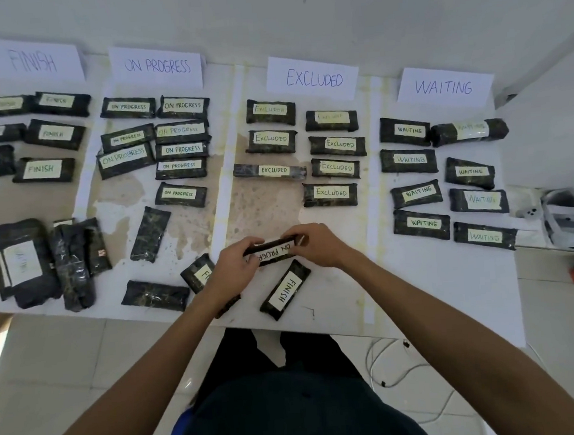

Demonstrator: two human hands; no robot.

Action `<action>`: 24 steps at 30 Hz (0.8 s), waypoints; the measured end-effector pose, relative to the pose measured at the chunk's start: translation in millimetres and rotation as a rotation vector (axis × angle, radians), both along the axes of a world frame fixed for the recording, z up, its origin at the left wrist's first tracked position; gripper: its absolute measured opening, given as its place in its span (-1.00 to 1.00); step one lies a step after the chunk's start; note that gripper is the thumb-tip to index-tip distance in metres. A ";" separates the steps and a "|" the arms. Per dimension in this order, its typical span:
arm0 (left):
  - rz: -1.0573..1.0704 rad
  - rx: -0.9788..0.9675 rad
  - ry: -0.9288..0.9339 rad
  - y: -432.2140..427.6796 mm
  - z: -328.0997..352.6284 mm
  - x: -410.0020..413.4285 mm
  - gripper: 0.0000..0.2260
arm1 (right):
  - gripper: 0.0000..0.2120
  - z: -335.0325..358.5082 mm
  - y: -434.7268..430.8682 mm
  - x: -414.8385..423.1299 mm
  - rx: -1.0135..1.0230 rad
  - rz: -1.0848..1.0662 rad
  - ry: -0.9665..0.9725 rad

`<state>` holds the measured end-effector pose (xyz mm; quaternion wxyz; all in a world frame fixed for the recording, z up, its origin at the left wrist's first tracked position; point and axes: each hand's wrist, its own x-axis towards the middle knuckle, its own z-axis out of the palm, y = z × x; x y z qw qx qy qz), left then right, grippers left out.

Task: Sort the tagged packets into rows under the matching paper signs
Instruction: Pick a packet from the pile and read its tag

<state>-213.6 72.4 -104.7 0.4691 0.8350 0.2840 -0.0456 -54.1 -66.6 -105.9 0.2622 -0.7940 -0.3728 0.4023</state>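
Between both hands: ON PROGRESS packet (276, 251), lettering up. Grip: left hand (233, 267) pinches one short end, right hand (318, 245) pinches other. Likely light, firm block in slick dark wrap; hold by ends or long edges. ON PROGRESS sign (158, 67) well up-left of grip.

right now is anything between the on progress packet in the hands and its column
Partly. The left hand and right hand hold the ON PROGRESS packet. A tilted packet with no tag showing lies in that column, just below its last placed packet, likely the next spot.
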 end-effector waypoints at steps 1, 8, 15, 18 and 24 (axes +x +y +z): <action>0.047 -0.027 -0.002 2.3 1.4 0.5 -0.72 | -0.75 -0.3 -1.3 -1.0 -0.012 -0.025 0.042; 0.231 -0.256 0.053 8.1 6.2 1.1 -0.77 | -0.43 7.3 3.1 -18.3 0.042 -0.088 0.034; 0.300 -0.494 0.159 13.4 16.7 -11.7 -0.78 | -0.57 20.1 40.5 -43.4 0.190 -0.631 0.219; 0.376 -0.497 0.128 17.3 20.1 -23.1 -0.80 | -0.69 26.3 63.6 -62.5 0.166 -0.510 0.151; 0.340 -0.429 0.066 55.8 30.5 -56.3 -0.64 | -0.48 36.2 112.9 -99.4 0.078 -0.193 0.094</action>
